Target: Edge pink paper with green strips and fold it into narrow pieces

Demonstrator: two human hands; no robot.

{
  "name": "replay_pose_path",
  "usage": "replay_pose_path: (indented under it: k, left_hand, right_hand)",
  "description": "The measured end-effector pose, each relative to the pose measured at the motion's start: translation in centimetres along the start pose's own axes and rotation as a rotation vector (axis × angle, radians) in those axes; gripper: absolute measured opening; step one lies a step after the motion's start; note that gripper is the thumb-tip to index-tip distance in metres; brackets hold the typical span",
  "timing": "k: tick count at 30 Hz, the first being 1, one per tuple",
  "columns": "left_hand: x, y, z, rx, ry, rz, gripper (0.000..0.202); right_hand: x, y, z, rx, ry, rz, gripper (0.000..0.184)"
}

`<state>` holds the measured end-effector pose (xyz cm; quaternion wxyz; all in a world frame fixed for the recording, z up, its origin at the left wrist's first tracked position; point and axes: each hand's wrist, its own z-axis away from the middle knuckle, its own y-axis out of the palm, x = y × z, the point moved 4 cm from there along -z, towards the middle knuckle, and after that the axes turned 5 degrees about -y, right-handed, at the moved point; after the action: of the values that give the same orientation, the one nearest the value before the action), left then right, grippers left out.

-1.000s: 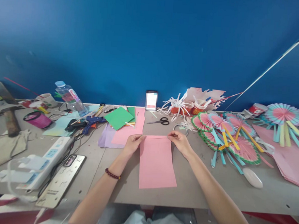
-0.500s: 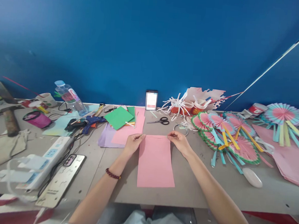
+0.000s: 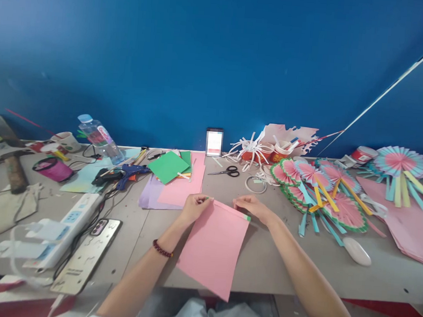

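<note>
A pink paper sheet [image 3: 214, 248] lies tilted on the grey table [image 3: 279, 269], its near corner hanging past the front edge. A thin green edge shows along its far side. My left hand [image 3: 193, 208] pinches the sheet's far left corner, fingers closed on it. At the far right corner, my right hand [image 3: 253, 209] rests with fingers pressed on the paper's top edge. A dark bead bracelet sits on my left wrist.
Coloured paper sheets [image 3: 176, 175] lie behind the left hand, scissors [image 3: 227, 171] and a tape ring [image 3: 255, 184] behind the right. Paper fans [image 3: 321, 190] fill the right side. A power strip [image 3: 65, 225], phone [image 3: 89, 254], glue gun [image 3: 123, 173] and bottle [image 3: 99, 138] crowd the left.
The pink sheet has been pulled toward me and turned clockwise; it now lies skewed with a corner over the table's edge. Both hands came nearer with it.
</note>
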<state>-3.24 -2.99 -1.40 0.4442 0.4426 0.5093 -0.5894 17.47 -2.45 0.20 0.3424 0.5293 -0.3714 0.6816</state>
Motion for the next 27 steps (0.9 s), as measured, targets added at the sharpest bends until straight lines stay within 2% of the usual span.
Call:
replay_pose_path:
  k: [3,8,15,21,27]
  left_hand:
    - [-0.2,1.3,0.7,0.114,-0.013,-0.031,0.034]
    - [-0.4,2.3,1.3,0.185,0.02,-0.095,0.031]
    - [-0.2,2.2,1.2,0.172,0.05,-0.139,0.031]
    - [-0.3,2.0,1.0,0.152,0.017,-0.096,0.032]
    - [0.4,1.9,0.6,0.081,0.004,-0.071,0.032]
  right_hand:
    - [-0.2,1.0,0.0,0.088,0.036,-0.033,0.033]
    - [-0.9,2.1,-0.1,0.056,0.073,-0.071,0.032]
    - [-1.5,2.4,-0.4,0.013,0.099,-0.062,0.032]
    - [-1.2,3.0,-0.5,-0.034,0.011,-0.016,0.027]
    - [-0.9,3.2,-0.6,-0.115,-0.049,0.105,0.022]
